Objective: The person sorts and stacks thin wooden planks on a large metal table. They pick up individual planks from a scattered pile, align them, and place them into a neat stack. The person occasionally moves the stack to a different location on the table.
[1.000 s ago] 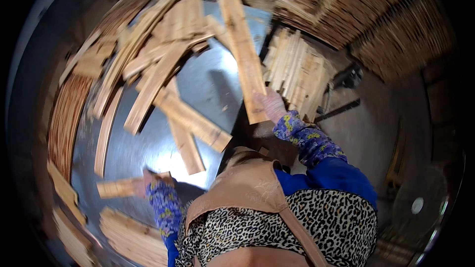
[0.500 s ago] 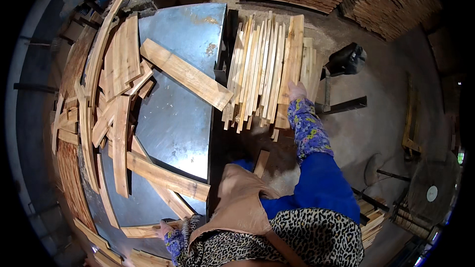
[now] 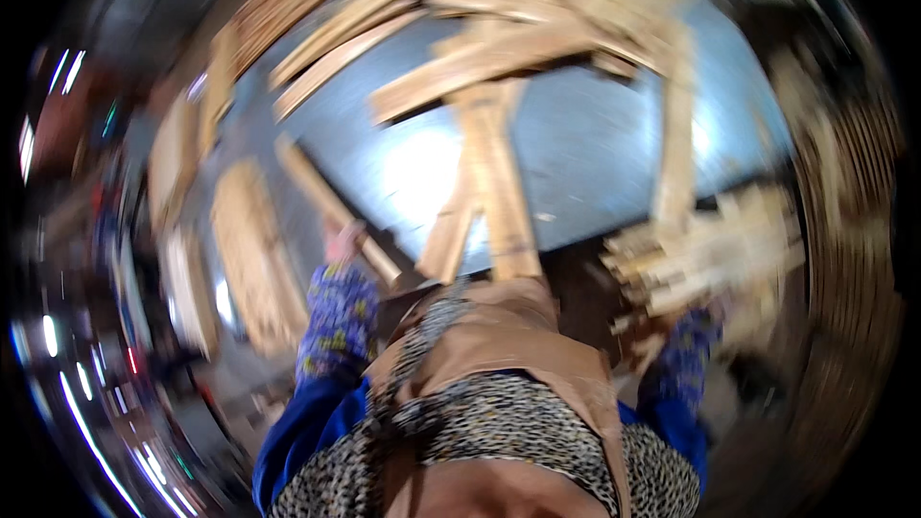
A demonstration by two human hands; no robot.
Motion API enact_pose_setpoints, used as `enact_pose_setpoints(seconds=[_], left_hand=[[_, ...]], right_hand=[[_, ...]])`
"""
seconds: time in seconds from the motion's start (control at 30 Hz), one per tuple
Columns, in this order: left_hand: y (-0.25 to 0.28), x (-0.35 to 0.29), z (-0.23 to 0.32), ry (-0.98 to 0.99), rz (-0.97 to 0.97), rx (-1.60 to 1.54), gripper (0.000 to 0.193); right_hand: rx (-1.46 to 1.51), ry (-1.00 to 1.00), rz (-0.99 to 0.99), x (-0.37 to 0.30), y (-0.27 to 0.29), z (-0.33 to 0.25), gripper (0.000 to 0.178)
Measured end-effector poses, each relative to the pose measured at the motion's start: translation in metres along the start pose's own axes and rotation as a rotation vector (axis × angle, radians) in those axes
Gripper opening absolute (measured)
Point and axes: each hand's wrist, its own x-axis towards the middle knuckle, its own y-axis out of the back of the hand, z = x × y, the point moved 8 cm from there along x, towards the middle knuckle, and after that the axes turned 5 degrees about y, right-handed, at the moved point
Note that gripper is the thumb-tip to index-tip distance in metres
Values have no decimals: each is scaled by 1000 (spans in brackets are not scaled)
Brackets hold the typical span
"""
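My left hand (image 3: pixel 343 242) grips a narrow wooden board (image 3: pixel 312 177) near its close end. The board slants over the metal table (image 3: pixel 374 182), left of my apron. Far to the right, my right hand (image 3: pixel 715 307) is at the near side of a stack of wooden slats (image 3: pixel 705 254); motion blur hides its fingers. Two boards (image 3: pixel 508 201) lie crossed on the table straight ahead, their near ends close to the apron (image 3: pixel 499 326). One longer board (image 3: pixel 675 134) reaches from the table toward the slat stack.
A heap of loose boards (image 3: pixel 480 62) covers the table's far side. Thick bundles of boards (image 3: pixel 254 259) lie at the left. Tall stacked wood (image 3: pixel 859 221) stands along the right. The whole picture is smeared by motion.
My view has swung left, so the table now lies ahead and the slat stack at the right. My left hand now holds its board slanted; my right hand stays by the slats.
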Motion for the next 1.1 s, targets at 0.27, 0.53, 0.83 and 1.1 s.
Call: enact_pose_setpoints(seconds=[0.27, 0.53, 0.83, 1.1], left_hand=[[113, -142, 46, -38, -540, -1758, 82], [191, -257, 8, -312, -471, -1699, 99], [332, -358, -98, 11, 731, -620, 113], [407, -318, -122, 157, 796, -816, 62]], right_hand=[[-188, 705, -661, -252, -394, -54, 55], [-1485, 1418, -1377, -443, -761, -33, 100], [-1215, 828, -1916, -572, -904, 81, 83], [-929, 602, -1719, -994, -852, 148, 78]])
